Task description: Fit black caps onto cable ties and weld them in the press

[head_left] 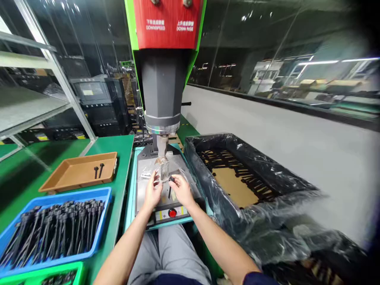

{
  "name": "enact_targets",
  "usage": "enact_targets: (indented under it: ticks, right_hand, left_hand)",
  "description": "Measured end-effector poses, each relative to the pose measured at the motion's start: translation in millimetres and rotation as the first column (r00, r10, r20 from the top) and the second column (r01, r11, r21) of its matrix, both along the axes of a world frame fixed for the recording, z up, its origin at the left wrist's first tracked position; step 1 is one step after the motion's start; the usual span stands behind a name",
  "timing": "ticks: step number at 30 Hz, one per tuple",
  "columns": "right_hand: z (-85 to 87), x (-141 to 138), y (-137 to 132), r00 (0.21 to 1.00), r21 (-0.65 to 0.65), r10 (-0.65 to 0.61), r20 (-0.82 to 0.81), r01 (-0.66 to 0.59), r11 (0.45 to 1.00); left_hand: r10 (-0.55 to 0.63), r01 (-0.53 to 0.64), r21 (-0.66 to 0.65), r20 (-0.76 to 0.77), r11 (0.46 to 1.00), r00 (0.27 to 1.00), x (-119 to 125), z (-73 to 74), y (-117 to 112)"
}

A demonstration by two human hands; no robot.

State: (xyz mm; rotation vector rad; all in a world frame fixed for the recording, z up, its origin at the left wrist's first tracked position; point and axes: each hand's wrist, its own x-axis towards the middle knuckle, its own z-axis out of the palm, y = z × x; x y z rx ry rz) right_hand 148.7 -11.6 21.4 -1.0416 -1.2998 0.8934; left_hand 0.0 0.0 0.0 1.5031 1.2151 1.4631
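My right hand (181,190) pinches the round head of a black rod-shaped plastic part (169,192) between thumb and fingers. The part's thin shaft points down over the metal base plate (144,167). On the other side of the press head's metal tip (162,146), my left hand (152,193) is open, thumb and fingers apart, with nothing visible in it. Both hands are close to a block wrapped in clear film (164,169) directly under the tip. Whether the left fingertips touch this block I cannot tell.
A red button (172,213) sits at the base's front. Left, on the green table, stand a brown tray (74,168) with two black parts, a full blue tray (110,194) and a green tray (77,273). Right, a film-lined black bin (204,186) holds many black parts.
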Motion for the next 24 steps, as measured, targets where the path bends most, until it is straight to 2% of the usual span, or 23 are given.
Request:
enact_targets:
  ticks: [6, 12, 14, 17, 19, 21, 24]
  right_hand:
    - [3.8, 5, -34, 0.995, 0.018, 0.052, 0.081, -0.053, 0.998]
    - [14.4, -5, -56, 0.994, 0.114, 0.065, 0.087, -0.075, 0.991]
    - [17.7, -11, -62, 0.994, 0.131, 0.056, 0.095, -0.068, 0.989]
    - [21.4, -19, -66, 0.997, 0.117, 0.042, 0.069, -0.050, 0.992]
    - [22.6, -23, -67, 0.999, 0.059, 0.047, 0.023, -0.048, 0.997]
    - [22.8, -24, -65, 0.997, -0.004, 0.075, -0.021, -0.075, 0.997]
    - [20.8, -22, -63, 0.981, -0.065, 0.192, -0.028, -0.194, 0.979]
  left_hand:
    - [-0.047, 0.050, -0.072, 0.054, 0.996, 0.997, -6, -8.2, -29]
    - [-0.253, 0.252, -0.033, -0.033, 0.967, 0.967, -7, 10.0, -73]
    - [-0.258, 0.259, -0.001, -0.087, 0.966, 0.962, -6, 16.3, -81]
    - [-0.190, 0.191, 0.000, -0.104, 0.982, 0.976, -4, 18.5, -84]
    - [-0.171, 0.168, -0.067, -0.044, 0.983, 0.984, -4, 16.9, -85]
    - [-0.198, 0.206, -0.155, 0.064, 0.966, 0.978, -5, 16.4, -88]
    - [-0.233, 0.280, -0.246, 0.205, 0.928, 0.951, -9, 21.8, -93]
